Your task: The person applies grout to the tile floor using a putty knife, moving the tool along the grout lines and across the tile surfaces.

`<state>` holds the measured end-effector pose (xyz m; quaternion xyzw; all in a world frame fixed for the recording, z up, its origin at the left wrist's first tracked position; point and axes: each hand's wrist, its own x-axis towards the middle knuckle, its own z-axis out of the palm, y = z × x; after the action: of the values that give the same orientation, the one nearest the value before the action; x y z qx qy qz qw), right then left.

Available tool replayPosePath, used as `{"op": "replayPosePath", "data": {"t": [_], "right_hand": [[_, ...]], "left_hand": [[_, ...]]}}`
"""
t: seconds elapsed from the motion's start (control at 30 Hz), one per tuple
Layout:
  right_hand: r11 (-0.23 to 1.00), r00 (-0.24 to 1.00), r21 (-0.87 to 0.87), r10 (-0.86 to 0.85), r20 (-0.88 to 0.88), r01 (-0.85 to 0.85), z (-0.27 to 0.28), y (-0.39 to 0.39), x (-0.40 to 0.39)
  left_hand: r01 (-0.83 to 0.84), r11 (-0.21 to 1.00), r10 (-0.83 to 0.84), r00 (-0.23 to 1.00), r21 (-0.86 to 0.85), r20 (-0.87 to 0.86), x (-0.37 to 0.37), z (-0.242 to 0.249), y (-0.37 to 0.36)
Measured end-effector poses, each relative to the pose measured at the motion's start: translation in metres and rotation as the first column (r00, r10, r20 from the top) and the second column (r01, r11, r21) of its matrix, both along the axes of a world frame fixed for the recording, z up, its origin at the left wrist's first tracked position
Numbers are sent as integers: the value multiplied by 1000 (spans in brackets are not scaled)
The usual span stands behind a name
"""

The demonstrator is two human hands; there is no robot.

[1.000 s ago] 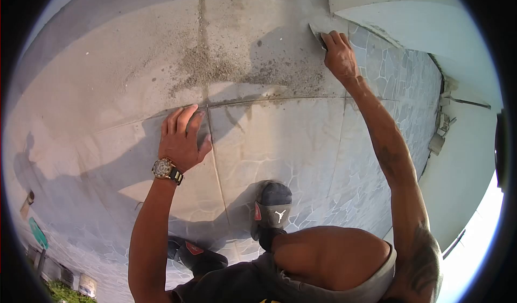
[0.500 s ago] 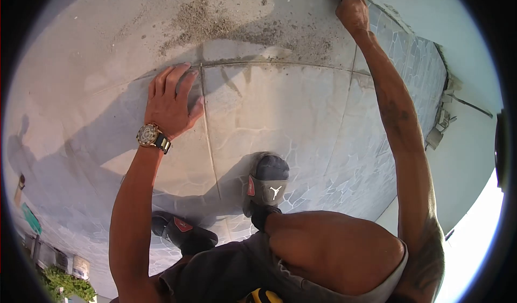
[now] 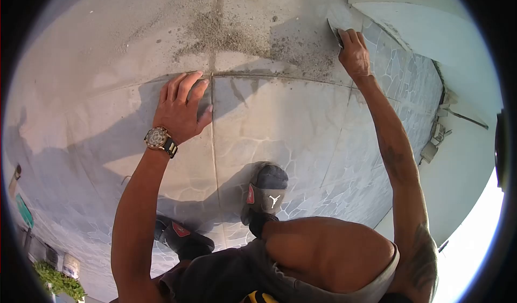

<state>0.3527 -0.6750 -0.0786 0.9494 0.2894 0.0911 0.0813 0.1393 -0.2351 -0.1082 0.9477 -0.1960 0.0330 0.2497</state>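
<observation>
My right hand (image 3: 355,54) is wrapped round a scraper (image 3: 333,30), its thin metal blade angled down at the tiled floor beside the wall. Most of the scraper's handle is hidden in my fingers. Loose grey grit and mortar crumbs (image 3: 221,36) lie in a patch to the left of the blade. My left hand (image 3: 180,106), with a watch (image 3: 157,137) on the wrist, is open with fingers spread, low over the floor tile (image 3: 258,120). Its fingertips are beside the crossing of two tile joints (image 3: 211,75).
A pale wall (image 3: 425,25) with a projecting corner runs along the right. Rubble pieces (image 3: 433,141) lie at its foot. My feet in slip-on sandals (image 3: 269,198) stand on the tiles below my hands. A green plant (image 3: 56,281) and a bucket (image 3: 70,265) are at lower left.
My right hand has drawn the scraper back toward me along the wall side, bringing more of the blade into view. The view has shifted slightly; my left hand stays near the same joint.
</observation>
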Motion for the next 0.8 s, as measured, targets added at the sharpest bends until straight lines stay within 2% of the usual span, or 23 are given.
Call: {"op": "replayPosePath", "data": {"t": [0.1, 0.17, 0.27, 0.3, 0.43, 0.53, 0.57, 0.63, 0.73, 0.8], "right_hand": [[998, 997, -25, -50, 65, 52, 2, 4, 58], [996, 995, 1, -92, 28, 92, 1, -2, 55], [1000, 1000, 27, -9, -11, 10, 0, -3, -5], [1000, 999, 11, 3, -32, -3, 2, -6, -3], [998, 995, 60, 20, 101, -26, -5, -12, 64], [995, 999, 98, 32, -27, -29, 8, -11, 16], [992, 991, 58, 119, -54, -116, 7, -19, -1], [988, 986, 60, 150, -78, -145, 12, -20, 9], [997, 997, 54, 58, 60, -61, 3, -17, 65], [995, 1000, 96, 18, -2, -18, 7, -17, 34]], "left_hand": [[4, 999, -3, 1000, 44, -27, -2, -1, -1], [15, 1000, -15, 999, 14, -46, -6, -2, -6], [-1, 1000, 1, 1000, -2, -25, -1, -3, 0], [-19, 1000, 19, 1000, 5, -11, 0, -3, -1], [18, 999, -16, 999, 40, -49, -9, -2, -1], [4, 1000, -4, 1000, 5, -2, -2, -5, 0], [12, 1000, -12, 999, -11, -32, 0, -4, 1], [9, 1000, -9, 1000, -8, -16, -1, -3, 1], [10, 1000, -10, 1000, 26, -25, -2, -3, -1], [16, 1000, -16, 999, 1, -32, -9, -4, -4]]}}
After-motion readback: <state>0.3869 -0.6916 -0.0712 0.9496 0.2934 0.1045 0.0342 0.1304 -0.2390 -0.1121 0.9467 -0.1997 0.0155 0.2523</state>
